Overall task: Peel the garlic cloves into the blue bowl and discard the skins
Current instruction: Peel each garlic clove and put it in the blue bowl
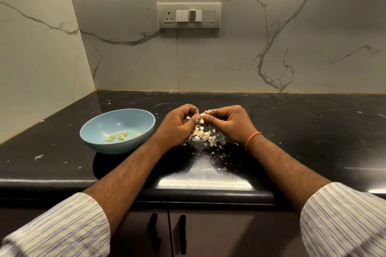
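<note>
A black stone countertop (pixel 62 165) runs across a kitchen corner, its rounded front edge nearest, above dark cabinet doors (pixel 208 233) with black handles. Two forearms in rolled striped sleeves (pixel 342 219) reach over it. Between the wrists lies a pile of papery garlic skins (pixel 205 136), with small flakes strewn nearer on the counter. Just above the pile, the left hand (pixel 177 126) and the right hand (pixel 229 123) meet fingertip to fingertip, both pinched closed on one garlic clove (pixel 201 118) held between the thumbs and forefingers. An orange thread band (pixel 251 139) circles the right wrist. Left of the hands, close beside the left wrist, stands the blue bowl (pixel 92 131), holding a few peeled cloves (pixel 117 136). Beyond, a marble-veined wall (pixel 125 64) rises, bearing a white switch panel (pixel 188 15).
</note>
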A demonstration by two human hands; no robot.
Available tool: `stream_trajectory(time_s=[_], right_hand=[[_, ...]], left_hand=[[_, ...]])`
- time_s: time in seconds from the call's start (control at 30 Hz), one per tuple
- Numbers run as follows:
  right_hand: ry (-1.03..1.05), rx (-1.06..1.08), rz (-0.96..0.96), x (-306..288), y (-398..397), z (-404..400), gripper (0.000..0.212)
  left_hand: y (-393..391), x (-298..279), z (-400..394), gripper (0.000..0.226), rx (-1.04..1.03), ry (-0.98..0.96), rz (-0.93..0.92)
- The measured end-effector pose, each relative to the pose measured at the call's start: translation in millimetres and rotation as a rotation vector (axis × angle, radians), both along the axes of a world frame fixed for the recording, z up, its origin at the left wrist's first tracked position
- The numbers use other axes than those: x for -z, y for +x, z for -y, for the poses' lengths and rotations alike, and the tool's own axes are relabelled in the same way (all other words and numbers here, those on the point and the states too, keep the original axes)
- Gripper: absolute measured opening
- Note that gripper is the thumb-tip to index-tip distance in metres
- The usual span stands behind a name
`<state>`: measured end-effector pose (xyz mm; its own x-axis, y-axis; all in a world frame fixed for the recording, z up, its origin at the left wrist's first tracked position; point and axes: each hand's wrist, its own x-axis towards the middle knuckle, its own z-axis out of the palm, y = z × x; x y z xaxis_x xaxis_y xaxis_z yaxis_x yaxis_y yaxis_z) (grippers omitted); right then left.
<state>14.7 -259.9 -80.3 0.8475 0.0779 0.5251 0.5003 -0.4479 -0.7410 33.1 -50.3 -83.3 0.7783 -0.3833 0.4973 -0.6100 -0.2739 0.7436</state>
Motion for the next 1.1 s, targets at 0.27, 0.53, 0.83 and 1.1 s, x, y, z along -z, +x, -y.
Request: stream_trajectory(time_s=[0.27, 0.53, 0.83, 1.1], right_hand=[[0.007, 0.100, 0.163, 0, -3, -2, 0.019], [0.066, -0.047, 0.057, -4, -5, 1, 0.028], [0.293, -0.223, -0.098, -9, -6, 4, 0.033], [0.280, -0.213, -0.083, -8, -5, 4, 0.034]], left_hand=[[-4, -1, 2, 0.009, -0.069, -0.118, 0.043], [-6, -2, -1, 0.018, -0.074, -0.106, 0.019], [-4, -2, -3, 0.020, -0.050, -0.124, -0.029], [-9, -3, -2, 0.014, -0.068, -0.086, 0.017]])
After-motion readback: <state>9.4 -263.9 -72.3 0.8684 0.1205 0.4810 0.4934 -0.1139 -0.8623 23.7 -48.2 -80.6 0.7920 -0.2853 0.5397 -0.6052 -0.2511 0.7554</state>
